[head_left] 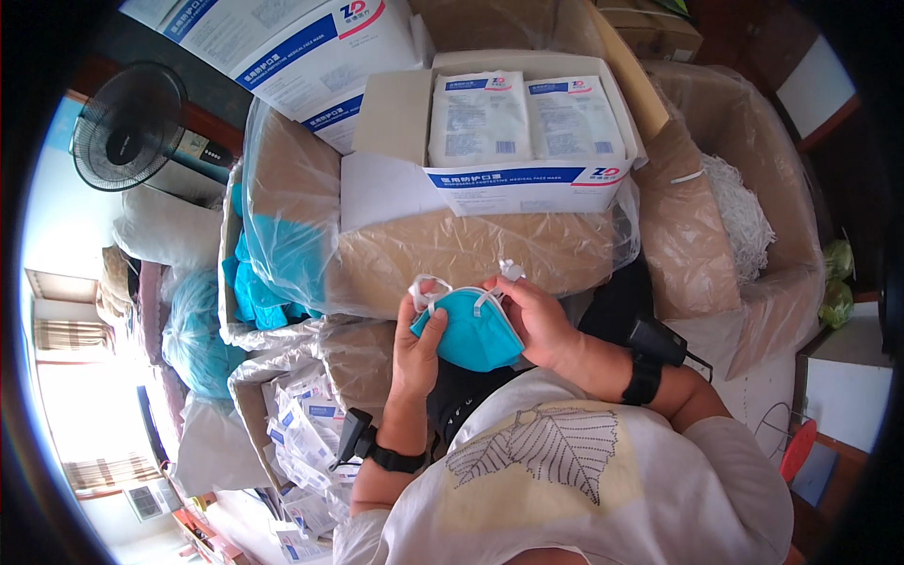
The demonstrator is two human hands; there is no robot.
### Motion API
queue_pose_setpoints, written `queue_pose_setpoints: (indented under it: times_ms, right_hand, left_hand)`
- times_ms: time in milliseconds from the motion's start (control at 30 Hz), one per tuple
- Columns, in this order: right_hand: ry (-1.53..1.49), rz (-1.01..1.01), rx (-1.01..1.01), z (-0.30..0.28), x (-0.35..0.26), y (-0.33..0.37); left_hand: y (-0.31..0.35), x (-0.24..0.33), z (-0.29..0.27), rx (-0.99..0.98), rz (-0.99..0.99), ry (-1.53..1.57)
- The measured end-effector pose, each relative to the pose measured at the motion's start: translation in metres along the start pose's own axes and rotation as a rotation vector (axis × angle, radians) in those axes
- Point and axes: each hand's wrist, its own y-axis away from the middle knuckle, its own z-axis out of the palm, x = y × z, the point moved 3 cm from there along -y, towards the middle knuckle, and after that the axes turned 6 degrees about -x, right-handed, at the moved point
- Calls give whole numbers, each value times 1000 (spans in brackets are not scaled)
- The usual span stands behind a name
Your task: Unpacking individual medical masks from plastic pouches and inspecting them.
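Teal mask (469,337) gripped between left hand (417,350), right hand (537,318).

Packing room or small storeroom, I'd say, cramped and full of stock. In front of me an open white carton (490,141) holds flat sealed pouches (478,118). More white cartons (282,47) stacked behind. Big brown boxes lined with clear plastic (471,250), one with blue masks (254,282), one with white strips (744,217). Loose pouches heaped at my left (301,424). Standing fan (127,127) near a bright window.

mask (471,334) lower edge hidden by hands, carton (301,47) cut off
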Motion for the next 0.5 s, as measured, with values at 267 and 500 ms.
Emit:
queue_pose_setpoints:
  times_ms: [267,500]
  right_hand:
    - [182,-196,-130,21,-12,10]
    - [899,-448,-101,11,-25,15]
  left_hand:
    - [2,18,-7,-17,156,-153]
    - [13,4,-10,228,46,-76]
